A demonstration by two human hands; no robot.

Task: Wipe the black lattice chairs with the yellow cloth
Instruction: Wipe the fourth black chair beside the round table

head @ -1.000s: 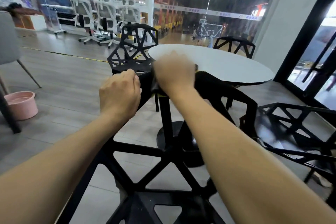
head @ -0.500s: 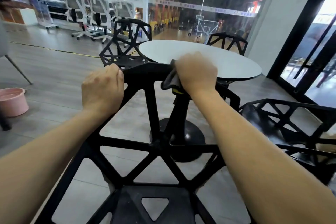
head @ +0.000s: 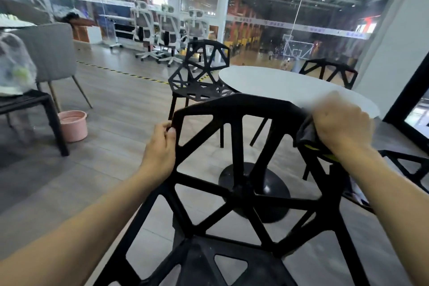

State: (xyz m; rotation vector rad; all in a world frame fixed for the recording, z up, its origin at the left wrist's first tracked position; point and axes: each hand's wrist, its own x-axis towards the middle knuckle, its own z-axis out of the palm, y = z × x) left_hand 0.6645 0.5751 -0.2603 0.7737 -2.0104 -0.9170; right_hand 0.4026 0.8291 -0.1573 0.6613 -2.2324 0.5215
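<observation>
Gripping the near chair (head: 236, 137) at its backrest's upper left corner, your left hand (head: 160, 151) has fingers curled round the frame, arm reaching forward. Your right hand (head: 341, 130), blurred, clamps the cloth (head: 308, 139) on the upper right corner. Backrest stands upright, top rail running left-right, facing the white table (head: 278, 86). Cloth shows dark grey, yellow edge below.

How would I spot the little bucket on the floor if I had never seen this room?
Start at the round white table and look left across the wooden floor, past the black lattice chair, to the grey upholstered chair. The bucket stands on the floor below it, beside a black bench leg. It is the only pink thing here, low and round.
</observation>
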